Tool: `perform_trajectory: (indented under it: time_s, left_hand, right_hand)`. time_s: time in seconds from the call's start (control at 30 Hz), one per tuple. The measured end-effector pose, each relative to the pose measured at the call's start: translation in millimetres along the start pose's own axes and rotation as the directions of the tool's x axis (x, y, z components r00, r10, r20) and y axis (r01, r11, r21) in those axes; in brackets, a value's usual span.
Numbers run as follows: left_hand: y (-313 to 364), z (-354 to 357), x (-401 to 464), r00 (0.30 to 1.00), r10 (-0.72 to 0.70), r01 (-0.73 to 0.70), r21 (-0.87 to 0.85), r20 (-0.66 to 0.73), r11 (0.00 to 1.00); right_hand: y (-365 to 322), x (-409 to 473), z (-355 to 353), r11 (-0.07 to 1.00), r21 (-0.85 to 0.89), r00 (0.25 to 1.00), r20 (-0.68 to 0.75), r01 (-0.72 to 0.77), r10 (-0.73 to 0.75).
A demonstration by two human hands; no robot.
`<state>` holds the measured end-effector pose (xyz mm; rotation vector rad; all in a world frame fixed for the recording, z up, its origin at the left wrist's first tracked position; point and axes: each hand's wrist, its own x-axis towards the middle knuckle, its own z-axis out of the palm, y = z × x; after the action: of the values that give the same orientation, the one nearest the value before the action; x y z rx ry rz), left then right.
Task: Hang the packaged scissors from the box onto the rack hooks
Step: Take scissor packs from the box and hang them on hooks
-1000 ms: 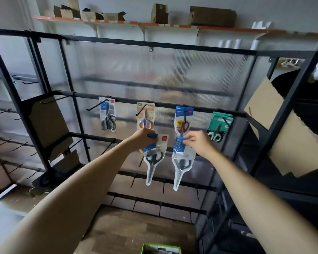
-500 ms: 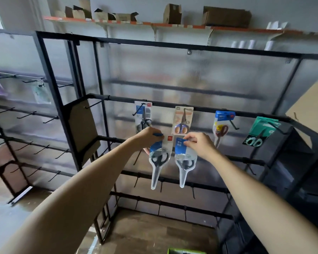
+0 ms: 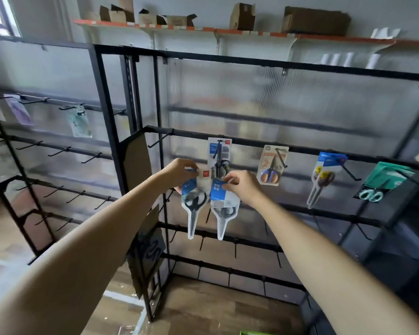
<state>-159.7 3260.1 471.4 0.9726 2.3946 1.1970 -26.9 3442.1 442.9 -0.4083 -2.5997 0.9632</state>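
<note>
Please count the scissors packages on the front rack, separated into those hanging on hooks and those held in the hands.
Hanging on hooks: 4
Held in hands: 2
Total: 6

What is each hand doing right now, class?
Left hand: fingers pinch the left scissors pack.
Right hand: fingers pinch the right scissors pack.

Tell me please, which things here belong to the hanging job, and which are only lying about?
Job: left hand and right hand, each holding one scissors pack; rack hooks.
Lying about: cardboard boxes on the high shelf.
</note>
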Motion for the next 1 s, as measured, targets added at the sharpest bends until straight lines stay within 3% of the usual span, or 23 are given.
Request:
perform_trajectory:
  time_s: [0.17,0.57,1.0]
  left_hand:
    - [-3.4,-26.2,-2.6,0.993,-0.037,0.041,0.035,-0.114,0.999]
    - [-38.2,-62.2,-2.1,0.911,0.086,0.023,0.259,-0.403,0.966]
    - [-81.6,-124.3,34.5,0.895,0.195,-0.085,0.276,-0.401,0.957]
  right_hand:
    - [-16.3,20.8,7.4,0.998,0.046,0.999,0.007,0.035,-0.036]
    - [-49.6,52.7,45.3,0.986,-0.044,0.984,0.077,0.162,-0.159]
    - [-89.3,89.9,90.2,0.994,-0.025,0.994,0.022,0.108,-0.108]
